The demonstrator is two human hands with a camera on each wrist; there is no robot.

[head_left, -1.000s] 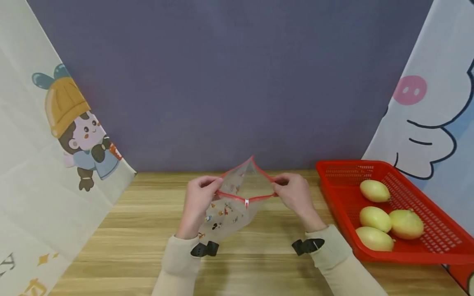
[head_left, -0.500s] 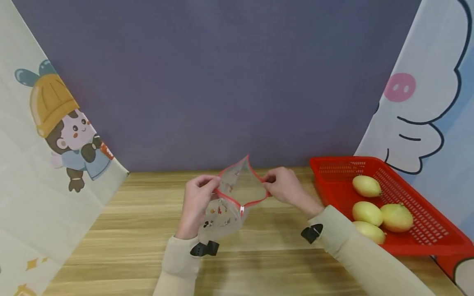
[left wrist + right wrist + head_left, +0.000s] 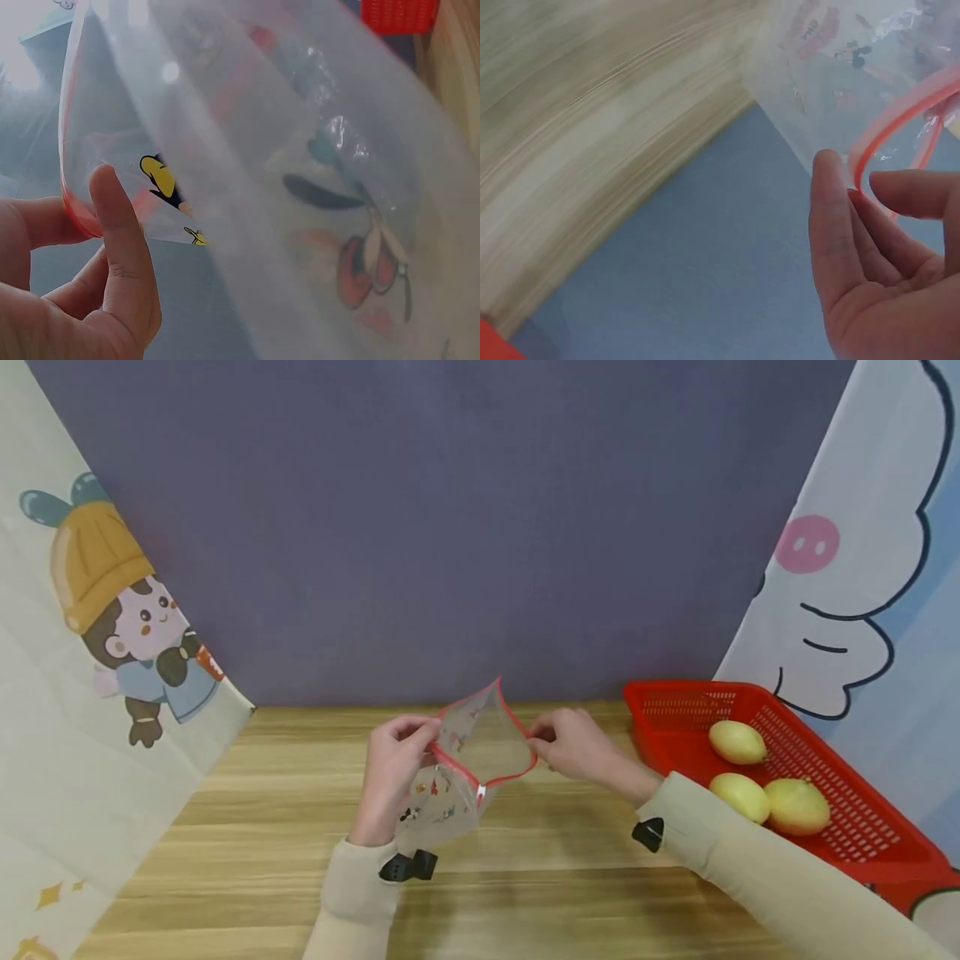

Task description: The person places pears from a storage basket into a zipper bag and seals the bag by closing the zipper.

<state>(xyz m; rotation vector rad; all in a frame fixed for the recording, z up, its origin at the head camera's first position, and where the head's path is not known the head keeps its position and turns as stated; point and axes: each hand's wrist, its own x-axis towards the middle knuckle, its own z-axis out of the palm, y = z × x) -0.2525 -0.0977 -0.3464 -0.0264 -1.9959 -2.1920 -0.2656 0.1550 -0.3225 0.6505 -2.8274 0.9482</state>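
A clear zip bag with red edging and small cartoon prints is held up above the table, its mouth spread wide. A white slider sits on the near edge of the red zip. My left hand grips the left side of the mouth between thumb and fingers; the left wrist view shows the red rim between them. At the opposite side, my right hand has thumb and fingertips around the red rim, with the thumb on the inner side in the right wrist view. Through the mouth, no contents show.
A red plastic basket stands on the right of the wooden table, holding oval yellow fruits like mangoes; my right sleeve covers its near-left corner. A purple-grey cloth rises behind the table.
The right forearm has swung outward, across the basket's near corner. The bag and both hands have shifted slightly left in view, and the bag's mouth has become rounder.
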